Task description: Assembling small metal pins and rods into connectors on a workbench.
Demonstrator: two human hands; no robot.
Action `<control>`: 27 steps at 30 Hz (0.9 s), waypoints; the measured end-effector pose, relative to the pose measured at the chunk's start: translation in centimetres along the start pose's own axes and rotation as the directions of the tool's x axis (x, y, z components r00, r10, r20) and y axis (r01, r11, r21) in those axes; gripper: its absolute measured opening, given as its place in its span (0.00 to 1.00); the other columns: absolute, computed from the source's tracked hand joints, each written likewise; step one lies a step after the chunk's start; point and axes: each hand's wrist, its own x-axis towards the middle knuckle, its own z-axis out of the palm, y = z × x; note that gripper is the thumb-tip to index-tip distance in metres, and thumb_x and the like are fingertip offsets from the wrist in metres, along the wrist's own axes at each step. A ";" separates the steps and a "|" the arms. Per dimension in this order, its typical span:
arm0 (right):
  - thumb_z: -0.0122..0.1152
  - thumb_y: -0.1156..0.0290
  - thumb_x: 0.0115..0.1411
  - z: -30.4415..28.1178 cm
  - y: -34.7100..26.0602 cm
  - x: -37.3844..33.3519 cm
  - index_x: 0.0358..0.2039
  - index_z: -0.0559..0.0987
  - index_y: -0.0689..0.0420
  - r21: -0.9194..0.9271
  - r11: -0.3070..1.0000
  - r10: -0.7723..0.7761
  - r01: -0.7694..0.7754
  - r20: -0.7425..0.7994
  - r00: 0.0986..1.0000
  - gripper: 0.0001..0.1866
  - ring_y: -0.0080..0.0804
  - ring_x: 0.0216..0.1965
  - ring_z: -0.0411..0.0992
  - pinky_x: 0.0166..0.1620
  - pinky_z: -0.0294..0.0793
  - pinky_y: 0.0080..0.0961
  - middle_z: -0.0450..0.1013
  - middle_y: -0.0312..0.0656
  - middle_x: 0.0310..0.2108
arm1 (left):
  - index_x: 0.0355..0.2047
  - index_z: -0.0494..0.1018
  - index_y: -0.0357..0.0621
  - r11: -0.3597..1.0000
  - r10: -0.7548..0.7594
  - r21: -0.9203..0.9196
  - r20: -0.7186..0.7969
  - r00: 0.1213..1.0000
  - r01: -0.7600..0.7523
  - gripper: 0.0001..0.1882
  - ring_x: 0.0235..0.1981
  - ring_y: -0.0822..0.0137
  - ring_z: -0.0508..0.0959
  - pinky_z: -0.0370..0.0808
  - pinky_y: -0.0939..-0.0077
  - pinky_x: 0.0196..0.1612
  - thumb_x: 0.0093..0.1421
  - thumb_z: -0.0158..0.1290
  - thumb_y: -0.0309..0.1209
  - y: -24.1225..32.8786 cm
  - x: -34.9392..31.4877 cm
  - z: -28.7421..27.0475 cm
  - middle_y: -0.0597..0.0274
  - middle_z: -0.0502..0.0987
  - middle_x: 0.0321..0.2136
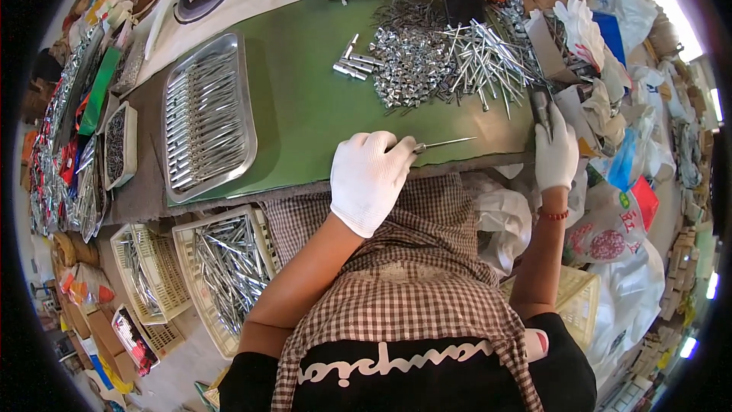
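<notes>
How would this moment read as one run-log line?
left grip: holding pointed metal rod | right grip: on dark cylindrical part | metal tray: holds rods, on green surface | loose thin rods, small metal pieces: heaped

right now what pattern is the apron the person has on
A small brown and off-white check; the apron shows best in the head view.

Large white cursive lettering runs across the chest of a black shirt (427, 391), partly covered by a checked apron (419, 313). At upper left, a white sheet (164, 27) bears a black rounded emblem (185, 14) with pale characters; the lines of small dark print beside it are too fine to read. At right, a clear plastic bag (579, 243) shows red characters and a small green mark.
</notes>
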 end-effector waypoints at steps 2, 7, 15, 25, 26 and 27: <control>0.62 0.72 0.58 -0.8 -1.6 -1.6 0.61 0.73 0.54 0.317 0.930 -0.147 0.186 -0.143 0.979 0.28 0.52 0.49 0.72 0.51 0.72 0.40 0.74 0.54 0.48 | 0.36 0.80 0.50 1.000 -0.014 -0.014 -0.002 1.000 0.014 0.10 0.30 0.58 0.75 0.71 0.62 0.33 0.52 0.63 0.30 -0.2 0.0 0.0 0.66 0.74 0.27; 0.73 0.72 0.49 -4.3 -10.1 -8.1 0.62 0.73 0.54 0.306 0.868 -0.473 0.391 0.273 0.838 0.37 0.46 0.35 0.77 0.39 0.78 0.36 0.77 0.48 0.37 | 0.36 0.80 0.49 0.999 -0.027 -0.023 0.011 1.000 0.027 0.10 0.30 0.56 0.75 0.71 0.61 0.34 0.51 0.62 0.29 -0.1 -0.1 -0.1 0.63 0.75 0.27; 0.72 0.64 0.53 -1.8 -10.2 -9.6 0.64 0.72 0.41 0.482 0.806 -0.455 0.343 0.133 0.881 0.37 0.45 0.23 0.74 0.28 0.74 0.39 0.73 0.45 0.26 | 0.37 0.81 0.47 0.999 -0.023 -0.037 0.015 1.000 0.023 0.10 0.30 0.56 0.76 0.71 0.60 0.34 0.53 0.61 0.31 0.1 0.2 0.0 0.63 0.75 0.27; 0.65 0.63 0.59 -1.3 -0.9 -2.5 0.60 0.74 0.50 0.172 0.984 0.054 -0.039 -0.082 0.995 0.27 0.48 0.42 0.77 0.46 0.76 0.40 0.78 0.50 0.42 | 0.36 0.82 0.50 0.999 -0.042 -0.028 0.002 0.999 0.042 0.10 0.31 0.57 0.76 0.70 0.61 0.35 0.52 0.62 0.30 0.4 0.2 0.0 0.65 0.75 0.28; 0.65 0.63 0.59 -1.1 -0.2 -1.9 0.60 0.74 0.50 0.173 0.984 0.055 -0.040 -0.083 0.995 0.27 0.48 0.42 0.77 0.46 0.76 0.40 0.78 0.50 0.42 | 0.36 0.82 0.50 0.999 -0.034 -0.041 0.008 0.999 0.034 0.10 0.31 0.57 0.75 0.70 0.61 0.35 0.52 0.62 0.30 0.4 0.4 -0.1 0.65 0.75 0.28; 0.65 0.63 0.59 -1.3 -0.3 -1.3 0.57 0.77 0.50 0.086 0.993 -0.062 0.078 -0.176 0.982 0.24 0.49 0.43 0.76 0.47 0.75 0.41 0.78 0.49 0.41 | 0.37 0.82 0.51 0.998 -0.034 -0.051 0.016 0.999 0.035 0.10 0.31 0.57 0.75 0.70 0.61 0.35 0.52 0.62 0.30 0.4 0.3 -0.2 0.65 0.75 0.28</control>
